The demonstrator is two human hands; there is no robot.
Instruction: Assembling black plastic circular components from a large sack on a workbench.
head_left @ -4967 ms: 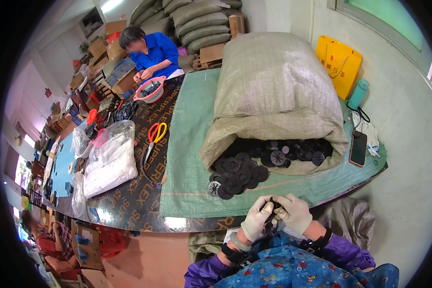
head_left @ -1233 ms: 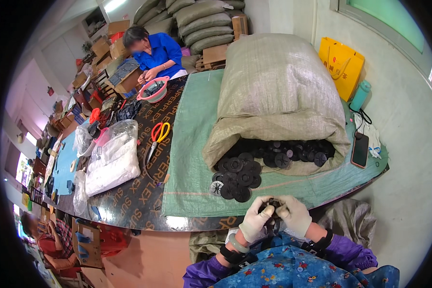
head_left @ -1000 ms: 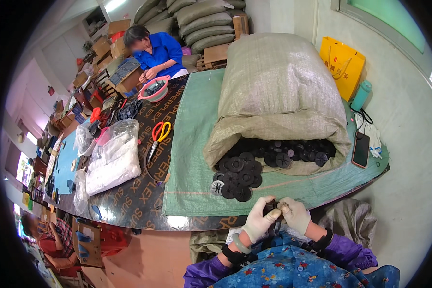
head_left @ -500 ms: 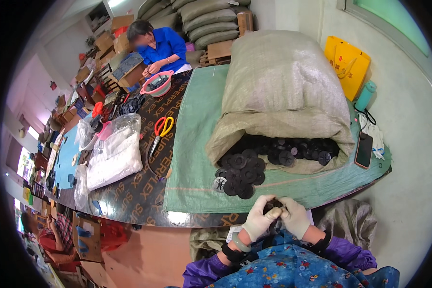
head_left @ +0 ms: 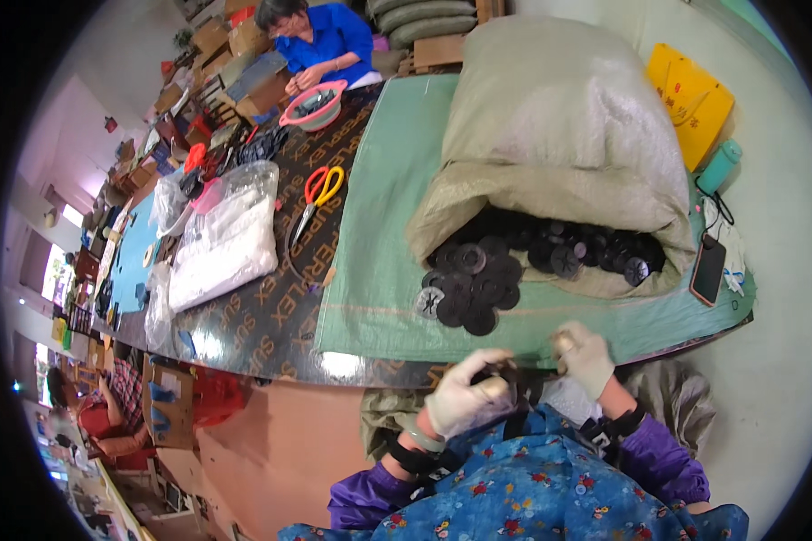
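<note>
At the near table edge, my left hand (head_left: 460, 401), in a white glove, curls round a dark piece (head_left: 496, 371); it looks like a black plastic disc, mostly hidden by the fingers. My right hand (head_left: 588, 359), also gloved, is apart from it to the right, fingers bent together over the edge of the green sheet (head_left: 370, 316). Whatever those fingers may hold is too small to make out. Just beyond my hands lies a heap of round black plastic discs (head_left: 474, 288), one of them with a paler face. More discs spill from the mouth of a large woven sack (head_left: 559, 108).
Left of the sheet lie scissors (head_left: 316, 198) with red and yellow handles and a clear-wrapped white bundle (head_left: 226, 239). A phone (head_left: 708, 270), a teal bottle (head_left: 719, 168) and a yellow bag (head_left: 688, 104) are at right. Across the table a person in blue works over a pink basin (head_left: 316, 106).
My hands have parted: the left moved left and down with the dark piece, the right moved right and up. The whole view has shifted, so the table appears higher.
</note>
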